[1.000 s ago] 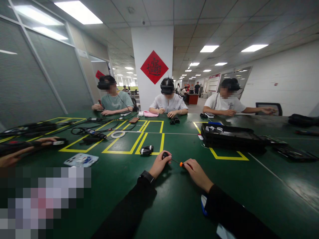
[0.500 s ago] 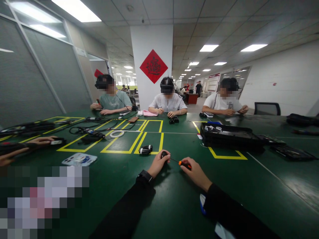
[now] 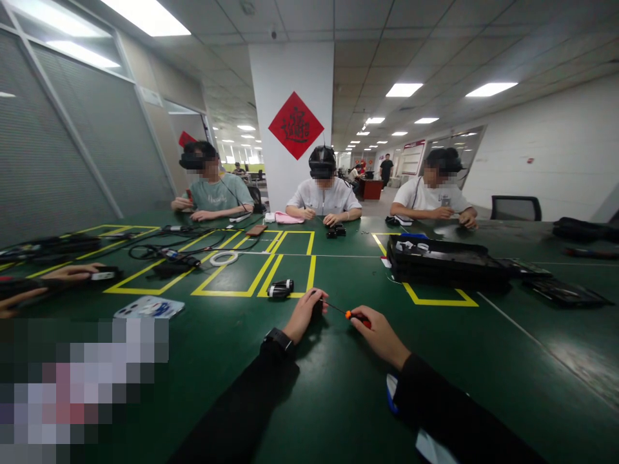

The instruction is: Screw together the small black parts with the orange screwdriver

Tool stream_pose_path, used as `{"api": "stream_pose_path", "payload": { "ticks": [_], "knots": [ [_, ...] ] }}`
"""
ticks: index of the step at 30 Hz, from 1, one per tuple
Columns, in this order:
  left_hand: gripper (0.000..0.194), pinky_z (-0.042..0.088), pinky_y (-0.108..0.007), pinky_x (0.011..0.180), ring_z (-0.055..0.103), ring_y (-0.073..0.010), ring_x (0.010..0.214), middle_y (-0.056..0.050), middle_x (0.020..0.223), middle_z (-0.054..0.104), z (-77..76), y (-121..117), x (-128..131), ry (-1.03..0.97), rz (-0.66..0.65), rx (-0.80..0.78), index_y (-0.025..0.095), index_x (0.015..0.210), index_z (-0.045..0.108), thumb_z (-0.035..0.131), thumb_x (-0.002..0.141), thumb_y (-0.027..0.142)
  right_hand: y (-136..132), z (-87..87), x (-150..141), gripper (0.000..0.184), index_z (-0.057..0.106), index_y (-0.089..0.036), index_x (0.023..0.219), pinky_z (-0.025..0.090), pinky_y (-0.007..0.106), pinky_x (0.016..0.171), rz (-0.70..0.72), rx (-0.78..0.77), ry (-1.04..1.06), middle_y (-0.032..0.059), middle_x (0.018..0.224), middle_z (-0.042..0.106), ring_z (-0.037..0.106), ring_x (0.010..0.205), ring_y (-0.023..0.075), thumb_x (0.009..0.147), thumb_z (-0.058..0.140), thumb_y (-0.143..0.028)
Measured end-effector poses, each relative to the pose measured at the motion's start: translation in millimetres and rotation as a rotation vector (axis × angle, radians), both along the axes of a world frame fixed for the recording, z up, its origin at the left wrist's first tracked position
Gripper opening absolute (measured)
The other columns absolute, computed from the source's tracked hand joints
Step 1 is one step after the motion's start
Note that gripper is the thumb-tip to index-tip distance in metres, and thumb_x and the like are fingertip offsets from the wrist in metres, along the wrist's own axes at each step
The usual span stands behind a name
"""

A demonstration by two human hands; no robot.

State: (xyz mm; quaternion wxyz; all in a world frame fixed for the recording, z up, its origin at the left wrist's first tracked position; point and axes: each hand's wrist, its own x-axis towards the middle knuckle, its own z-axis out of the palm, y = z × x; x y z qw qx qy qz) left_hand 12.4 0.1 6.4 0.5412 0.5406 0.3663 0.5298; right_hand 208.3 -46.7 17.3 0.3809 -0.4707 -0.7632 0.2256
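Observation:
My right hand [image 3: 382, 336] is closed around the orange-and-black handle of a screwdriver [image 3: 360, 318]. Its thin shaft points left, toward my left hand [image 3: 302, 316]. Between the fingers of that hand is a small black part [image 3: 318, 308], mostly covered, so its kind does not show. The screwdriver's tip reaches the part or lies very close to it; the exact contact is hidden. Just beyond my left hand, black cylindrical pieces [image 3: 281, 289] with white marks lie on the green table [image 3: 333, 399].
A black tray [image 3: 445, 265] with small pieces stands at the right. Left are a phone in a patterned case [image 3: 149, 308], a white cable coil [image 3: 224, 258] and black cables [image 3: 169, 251]. A co-worker's hand [image 3: 72, 273] rests at far left; three people sit opposite.
My left hand has turned slightly, and its fingers now cover more of the black part. The screwdriver stays in my right hand, nearly in place. The whole view has shifted a little.

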Motion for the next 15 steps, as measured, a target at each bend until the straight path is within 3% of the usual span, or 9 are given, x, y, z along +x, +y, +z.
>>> {"api": "stream_pose_path", "payload": {
  "ticks": [10,15],
  "knots": [
    [0.029,0.043,-0.021,0.060,0.055,-0.0096,0.061,0.000,0.070,0.056,-1.7,0.8,-1.4,0.033,-0.011,0.046,0.016,0.088,0.054,0.057,0.071,0.039,-3.8,4.5,-0.2,0.018,0.059,-0.018,0.090,0.042,0.028,0.075,0.032,-0.003,0.046,0.0037,0.087,0.060,0.055,0.081,0.0156,0.079,0.046,-0.024],
    [0.027,0.042,-0.021,0.060,0.055,-0.0093,0.060,0.000,0.069,0.055,-3.0,1.3,-0.9,0.086,0.048,0.083,0.017,0.087,0.054,0.054,0.073,0.040,-3.4,4.3,-1.1,0.019,0.060,-0.019,0.092,0.041,0.029,0.078,0.046,0.006,0.109,0.0037,0.091,0.060,0.055,0.084,0.0161,0.078,0.049,-0.027]
  ]
}}
